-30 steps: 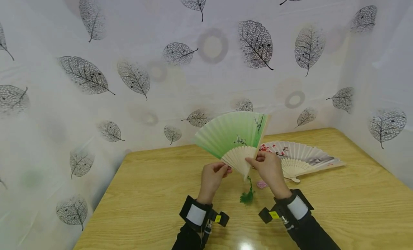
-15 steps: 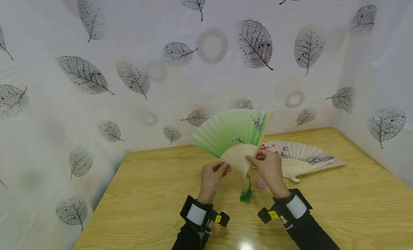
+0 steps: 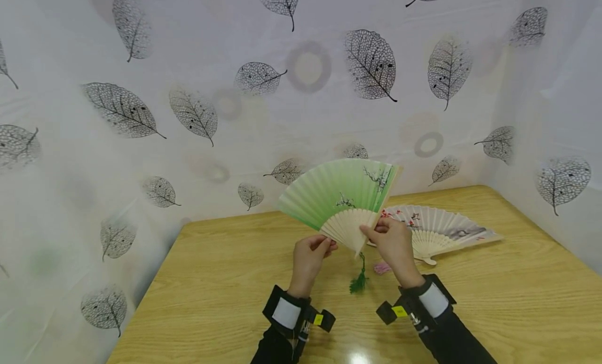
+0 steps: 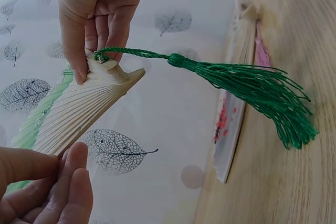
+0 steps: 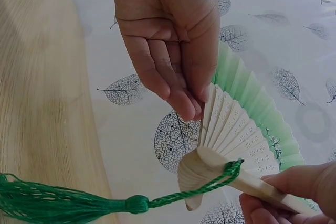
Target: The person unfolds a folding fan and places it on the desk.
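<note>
A green folding fan (image 3: pixel 338 189) with pale wooden ribs is spread wide and held up over the table. My left hand (image 3: pixel 310 259) pinches its left edge rib between thumb and fingers. With thumb and fingers my right hand (image 3: pixel 392 246) grips the right guard stick, near the ribs' lower part. A green tassel (image 3: pixel 359 281) hangs by a cord from the fan's pivot; in the left wrist view the tassel (image 4: pixel 252 90) shows clearly. Behind my right hand a white folding fan (image 3: pixel 442 231) with red blossoms lies spread on the table, partly hidden by that hand.
A pink tassel (image 3: pixel 382 268) lies on the wooden table (image 3: pixel 211 291), left of the white fan's pivot. White cloth with a leaf print (image 3: pixel 371 63) hangs behind the table and along its sides. Each wrist wears a black strap with a small camera.
The green fan has opened slightly wider and risen a little. Its right edge has swung rightward with my right hand, while my left hand has stayed nearly in place.
</note>
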Motion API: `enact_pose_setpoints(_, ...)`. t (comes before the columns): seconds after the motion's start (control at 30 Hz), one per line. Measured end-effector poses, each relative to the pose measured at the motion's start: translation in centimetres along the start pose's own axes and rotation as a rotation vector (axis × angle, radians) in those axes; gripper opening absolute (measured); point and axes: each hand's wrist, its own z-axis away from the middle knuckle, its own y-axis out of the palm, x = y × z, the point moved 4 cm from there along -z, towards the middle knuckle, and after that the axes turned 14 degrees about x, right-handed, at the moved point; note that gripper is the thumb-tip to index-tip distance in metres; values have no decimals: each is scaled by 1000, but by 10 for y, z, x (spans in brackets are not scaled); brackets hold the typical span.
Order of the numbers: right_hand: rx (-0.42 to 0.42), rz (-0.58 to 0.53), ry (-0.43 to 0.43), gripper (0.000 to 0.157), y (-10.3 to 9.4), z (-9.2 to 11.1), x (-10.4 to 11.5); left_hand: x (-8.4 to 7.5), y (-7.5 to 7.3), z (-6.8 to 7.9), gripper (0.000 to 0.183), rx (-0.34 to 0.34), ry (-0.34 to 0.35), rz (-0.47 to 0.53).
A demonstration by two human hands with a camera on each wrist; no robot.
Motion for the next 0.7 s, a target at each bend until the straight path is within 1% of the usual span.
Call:
enact_pose_setpoints(0.27, -1, -13, -6, 29, 0, 0, -1, -1, 1, 0, 18, -8, 15, -20)
enact_pose_setpoints(0.5, 11, -52, 37, 32, -1, -1, -5, 0, 1, 0, 17, -24, 32, -25)
enact_pose_setpoints(0.7, 18, -81, 44, 33, -1, -2, -6, 2, 1, -1, 17, -38, 24, -31)
